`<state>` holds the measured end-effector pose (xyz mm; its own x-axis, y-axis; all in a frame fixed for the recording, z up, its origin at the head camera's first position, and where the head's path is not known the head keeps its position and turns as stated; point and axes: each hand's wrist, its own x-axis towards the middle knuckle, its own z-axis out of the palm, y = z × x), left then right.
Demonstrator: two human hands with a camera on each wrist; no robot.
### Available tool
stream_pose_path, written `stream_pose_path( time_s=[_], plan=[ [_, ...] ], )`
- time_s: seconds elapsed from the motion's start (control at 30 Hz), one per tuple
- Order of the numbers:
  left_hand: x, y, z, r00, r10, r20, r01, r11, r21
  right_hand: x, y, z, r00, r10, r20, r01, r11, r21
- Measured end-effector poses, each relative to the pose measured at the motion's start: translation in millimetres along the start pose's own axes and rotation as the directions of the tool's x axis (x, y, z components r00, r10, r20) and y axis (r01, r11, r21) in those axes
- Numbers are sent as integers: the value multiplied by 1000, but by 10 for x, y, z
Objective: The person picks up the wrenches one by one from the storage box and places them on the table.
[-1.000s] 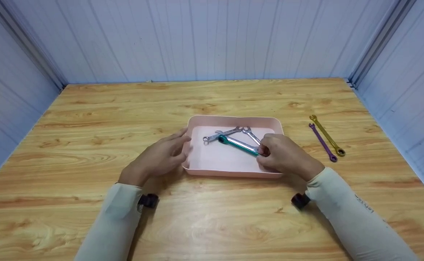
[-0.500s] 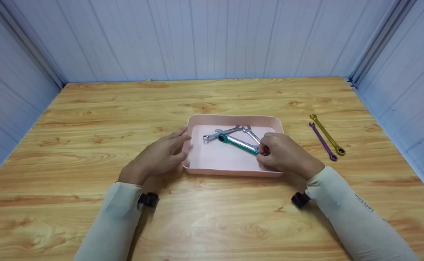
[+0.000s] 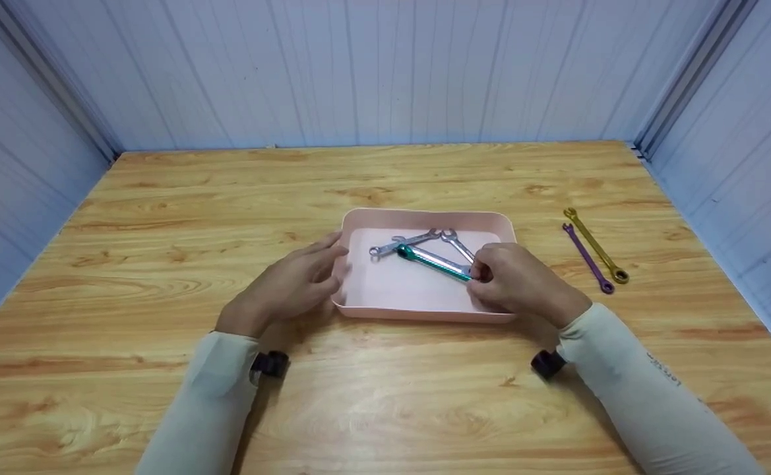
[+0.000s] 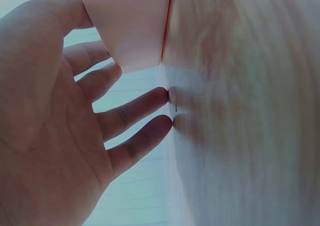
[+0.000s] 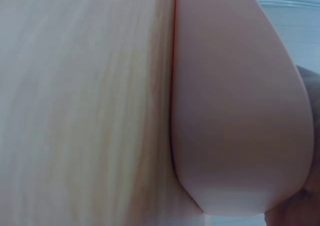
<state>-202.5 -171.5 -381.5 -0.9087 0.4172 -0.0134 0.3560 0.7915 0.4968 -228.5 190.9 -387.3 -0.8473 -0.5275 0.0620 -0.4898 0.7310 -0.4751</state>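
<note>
A pink tray (image 3: 425, 315) sits on the table. My left hand (image 3: 286, 290) is at its left wall; in the left wrist view that hand (image 4: 55, 106) has its fingers spread, some at the tray wall (image 4: 132, 26) and two with tips on the tabletop. Inside the tray, my right hand (image 3: 520, 280) pinches the near right end of a green combination wrench (image 3: 434, 262), and its fingers hide that end. Several silver wrenches (image 3: 462, 247) lie beside and behind the green one. The right wrist view shows mostly the tray's outer wall (image 5: 240, 106).
Right of the tray, a purple wrench (image 3: 586, 257) and a yellow wrench (image 3: 597, 247) lie side by side on the wooden table (image 3: 392, 396). White panel walls (image 3: 385, 72) enclose the table at the back and sides.
</note>
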Motion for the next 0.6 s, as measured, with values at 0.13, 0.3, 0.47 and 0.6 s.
stream_pose_path(
  time_s=[0.13,0.3,0.47,0.6],
  plan=[
    [-6,-4,-2,1000,10,-3,-10,1000,-9,-6,13,2,1000,-24,-16,24,1000,10],
    [-12,-7,-11,1000,9,-2,-9,1000,-18,-5,14,0,1000,-19,-6,20,999,25],
    [-8,-7,-14,1000,-6,4,6,1000,-23,-3,1,-10,1000,18,22,-19,1000,24],
    [-8,-5,-14,1000,-14,7,14,1000,-24,2,-13,-12,999,45,29,-46,998,51]
  ],
)
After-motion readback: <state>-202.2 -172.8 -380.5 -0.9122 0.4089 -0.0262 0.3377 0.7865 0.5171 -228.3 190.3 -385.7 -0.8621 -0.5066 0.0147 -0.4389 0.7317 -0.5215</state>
